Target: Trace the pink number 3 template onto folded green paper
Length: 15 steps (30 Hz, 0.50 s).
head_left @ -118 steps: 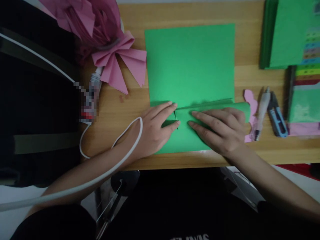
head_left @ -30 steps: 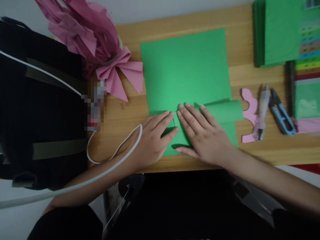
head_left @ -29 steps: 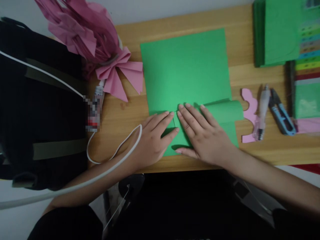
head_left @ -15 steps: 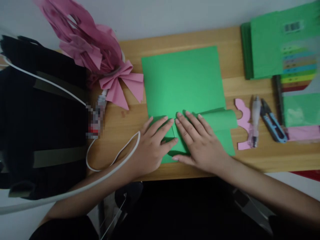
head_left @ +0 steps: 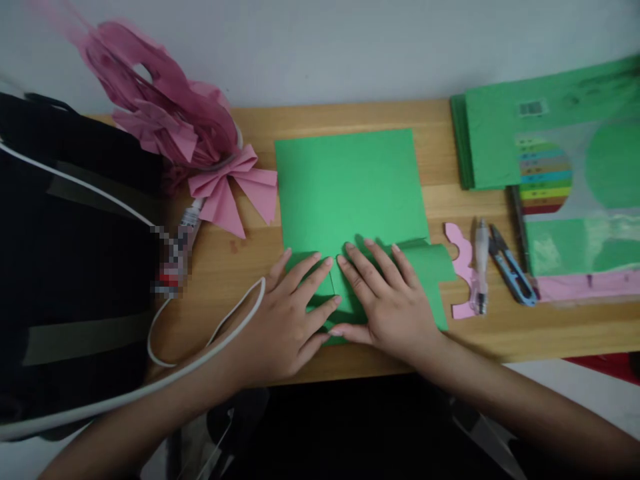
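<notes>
A large sheet of green paper (head_left: 350, 187) lies on the wooden table in front of me. Across its lower part is a smaller green paper piece (head_left: 427, 263), curled up at its right end. My left hand (head_left: 295, 313) rests on the paper's lower left with its fingers spread. Beside it my right hand (head_left: 393, 300) presses flat on the smaller piece, fingers apart. A short dark line shows between the hands, where paper edges seem to meet. Much of the lower paper is hidden under my palms.
Right of the paper lie a pink scalloped cutout (head_left: 463, 257), a pen (head_left: 481, 267) and blue thread snips (head_left: 513, 267). Green paper packs (head_left: 493, 140) are farther right. A pink paper bow (head_left: 235, 187), a tube (head_left: 183, 243), a white cable (head_left: 235, 340) and a black bag (head_left: 75, 267) are left.
The view has shifted, so the table things appear lower and farther left. Both hands stay on the green paper; the left thumb and fingers have moved slightly.
</notes>
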Each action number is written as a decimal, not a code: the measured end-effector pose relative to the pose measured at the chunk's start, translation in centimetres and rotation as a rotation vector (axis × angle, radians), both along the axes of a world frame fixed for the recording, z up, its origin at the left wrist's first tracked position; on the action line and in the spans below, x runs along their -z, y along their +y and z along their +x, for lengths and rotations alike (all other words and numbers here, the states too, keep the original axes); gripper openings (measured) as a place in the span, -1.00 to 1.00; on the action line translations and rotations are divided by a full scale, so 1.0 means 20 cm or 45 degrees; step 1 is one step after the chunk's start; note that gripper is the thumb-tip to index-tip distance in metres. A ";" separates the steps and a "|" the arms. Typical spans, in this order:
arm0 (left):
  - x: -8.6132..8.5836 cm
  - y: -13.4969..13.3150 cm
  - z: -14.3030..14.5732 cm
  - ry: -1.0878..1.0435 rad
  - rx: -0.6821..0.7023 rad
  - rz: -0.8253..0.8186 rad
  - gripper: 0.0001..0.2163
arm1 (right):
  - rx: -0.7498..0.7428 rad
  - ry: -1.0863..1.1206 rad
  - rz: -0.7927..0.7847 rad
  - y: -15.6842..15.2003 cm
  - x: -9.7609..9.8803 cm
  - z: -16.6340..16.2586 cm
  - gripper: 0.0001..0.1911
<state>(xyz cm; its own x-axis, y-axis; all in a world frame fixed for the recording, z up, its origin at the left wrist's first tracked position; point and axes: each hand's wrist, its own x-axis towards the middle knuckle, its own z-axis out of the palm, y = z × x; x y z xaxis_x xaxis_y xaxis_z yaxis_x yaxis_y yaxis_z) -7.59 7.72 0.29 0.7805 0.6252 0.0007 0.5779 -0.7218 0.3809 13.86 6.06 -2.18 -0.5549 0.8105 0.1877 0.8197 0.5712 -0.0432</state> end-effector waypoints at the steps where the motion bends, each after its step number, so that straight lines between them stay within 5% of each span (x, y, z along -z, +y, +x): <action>1: 0.00 0.00 0.00 -0.010 -0.005 0.009 -0.65 | 0.012 -0.009 0.003 0.00 0.00 0.02 -0.13; 15: -0.01 -0.01 0.01 -0.012 0.008 0.014 -0.71 | 0.037 -0.191 0.016 0.01 -0.02 0.22 -0.05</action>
<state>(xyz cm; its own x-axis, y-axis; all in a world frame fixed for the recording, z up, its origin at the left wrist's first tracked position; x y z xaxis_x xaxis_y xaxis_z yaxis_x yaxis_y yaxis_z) -7.47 7.61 0.45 0.7845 0.6200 0.0151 0.5694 -0.7297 0.3785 18.30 6.25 -1.78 -0.5538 0.8247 0.1150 0.8326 0.5468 0.0879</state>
